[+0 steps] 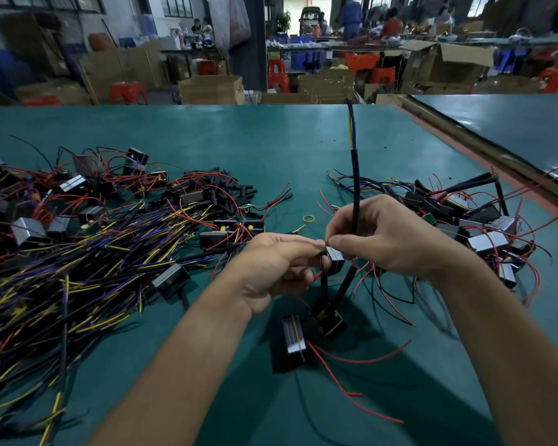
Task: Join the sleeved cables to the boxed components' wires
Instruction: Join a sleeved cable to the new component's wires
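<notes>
Both hands met above the green table (271,140) — the left hand (271,268) and the right hand (384,239) each pinched fine wire ends at a small boxed component (335,260) held between them. A sleeved cable (356,188) rose upright out of the right hand's curled fingers — its loose cores pointing up. More sleeved cables (78,268) lay heaped to the left.

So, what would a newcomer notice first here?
Dead centre, the left hand and right hand pinch together at a small box, the right gripping a black cable that stands straight up. Left of them sprawls a heap of yellow, blue and black wires; at right, a pile of boxes trailing red wires.
</notes>
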Tool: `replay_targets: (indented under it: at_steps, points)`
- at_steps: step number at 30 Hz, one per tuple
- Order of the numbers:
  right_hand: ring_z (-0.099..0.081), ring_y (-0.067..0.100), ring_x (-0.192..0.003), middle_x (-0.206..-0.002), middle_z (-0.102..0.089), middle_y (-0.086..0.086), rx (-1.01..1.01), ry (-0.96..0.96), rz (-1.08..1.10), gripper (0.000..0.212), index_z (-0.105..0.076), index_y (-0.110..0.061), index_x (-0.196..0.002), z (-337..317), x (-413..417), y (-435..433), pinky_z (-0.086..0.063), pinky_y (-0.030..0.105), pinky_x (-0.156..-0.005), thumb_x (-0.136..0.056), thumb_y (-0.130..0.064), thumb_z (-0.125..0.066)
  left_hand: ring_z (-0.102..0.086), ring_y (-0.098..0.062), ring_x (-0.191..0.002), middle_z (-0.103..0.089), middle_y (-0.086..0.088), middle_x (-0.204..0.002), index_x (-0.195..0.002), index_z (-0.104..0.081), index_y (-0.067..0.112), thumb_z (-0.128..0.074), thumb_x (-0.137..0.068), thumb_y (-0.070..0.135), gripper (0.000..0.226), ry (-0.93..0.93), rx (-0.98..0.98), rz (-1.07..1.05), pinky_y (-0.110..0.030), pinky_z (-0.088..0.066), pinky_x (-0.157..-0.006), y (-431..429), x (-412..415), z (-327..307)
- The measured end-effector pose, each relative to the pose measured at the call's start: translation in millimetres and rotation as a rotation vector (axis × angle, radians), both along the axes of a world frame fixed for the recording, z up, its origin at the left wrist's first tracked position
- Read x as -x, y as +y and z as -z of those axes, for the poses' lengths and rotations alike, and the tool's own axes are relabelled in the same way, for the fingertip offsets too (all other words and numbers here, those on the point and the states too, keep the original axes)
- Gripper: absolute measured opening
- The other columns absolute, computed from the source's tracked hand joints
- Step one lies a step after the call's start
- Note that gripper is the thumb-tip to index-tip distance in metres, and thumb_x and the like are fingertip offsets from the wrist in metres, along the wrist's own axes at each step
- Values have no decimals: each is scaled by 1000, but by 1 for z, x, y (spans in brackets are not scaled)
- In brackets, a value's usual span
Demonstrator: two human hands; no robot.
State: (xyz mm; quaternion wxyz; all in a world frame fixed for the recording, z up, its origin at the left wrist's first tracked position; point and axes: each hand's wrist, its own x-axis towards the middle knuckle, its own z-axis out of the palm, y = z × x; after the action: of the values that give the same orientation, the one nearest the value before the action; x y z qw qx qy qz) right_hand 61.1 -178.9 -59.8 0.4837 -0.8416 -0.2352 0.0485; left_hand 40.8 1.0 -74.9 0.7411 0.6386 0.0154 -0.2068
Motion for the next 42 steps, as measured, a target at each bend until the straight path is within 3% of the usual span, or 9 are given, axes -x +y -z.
replay_targets:
  at_steps: [3, 9, 14, 19, 25, 30, 35, 39, 42]
  points:
    - [-56, 10, -60, -63, -64, 1, -33, -1, -6, 14, -71, -11, -78, -1, -1, -2, -44, 21, -57, -88, -3, -66, -52, -5, -43, -71, 1, -69, -65, -77, 18, -61, -89, 14, 29, 32, 34, 89, -14, -44, -46, 3, -1, 0]
    - [-60, 16, -66, -68, -68, 3, -38, 27, 19, 13, -70, -10, -80, -1, -3, -4, -49, 34, -68, -90, -3, -65, -53, -4, -43, -73, 0, -73, -67, -77, 22, -61, -89, 14, 28, 6, 72, 106, -14, -47, -47, 4, -2, 3]
    - [-61, 17, -68, -68, -68, 3, -95, 10, 37, 16, -69, -13, -78, -1, -2, -3, -51, 29, -68, -89, -2, -66, -58, -8, -46, -74, -3, -76, -73, -77, 15, -63, -87, 12, 20, -7, 108, 98, -17, -52, -48, 8, -5, 3]
    - [-65, 19, -70, -68, -71, 4, -116, 34, 73, 17, -68, -15, -81, -1, -4, -5, -55, 29, -72, -88, 1, -66, -68, -17, -57, -74, -10, -84, -79, -76, 13, -70, -78, 8, 8, 0, 115, 146, -24, -58, -59, 12, -5, 5]
    - [-66, 14, -67, -64, -70, 1, -130, 56, 83, 16, -65, -12, -84, -2, -3, -5, -55, 23, -69, -89, 3, -64, -65, -10, -56, -76, -6, -94, -90, -74, 15, -85, -64, 21, 30, -86, -60, 271, -20, -53, -57, 0, 3, 8]
    - [-63, 16, -68, -65, -69, 1, -142, 57, 78, 15, -65, -8, -80, -4, -2, -3, -54, 24, -67, -91, 2, -61, -57, -10, -43, -72, -10, -83, -88, -70, 12, -80, -74, 12, 17, -164, -106, 175, -17, -39, -40, -17, 10, 14]
    - [-58, 19, -63, -65, -68, 1, -162, 36, 146, 18, -66, -10, -80, -5, -3, -5, -50, 22, -58, -91, 3, -59, -55, -11, -38, -72, -5, -72, -80, -70, 9, -73, -82, 5, 5, -241, -81, 76, -17, -41, -38, -20, 12, 16]
    - [-57, 18, -59, -62, -67, -1, -145, 29, 139, 19, -65, -11, -82, -6, -3, -9, -49, 21, -54, -87, 6, -62, -54, -12, -35, -73, -7, -71, -92, -66, -1, -70, -85, 4, 10, -213, -34, -54, -17, -41, -36, -19, 8, 17]
    - [-58, 13, -57, -66, -69, 3, -78, 39, 123, 19, -64, -14, -84, -4, -2, -9, -48, 23, -56, -85, 5, -65, -53, -11, -34, -73, -6, -69, -89, -65, 1, -68, -86, 3, 5, -208, -15, -88, -16, -40, -34, -20, 6, 19]
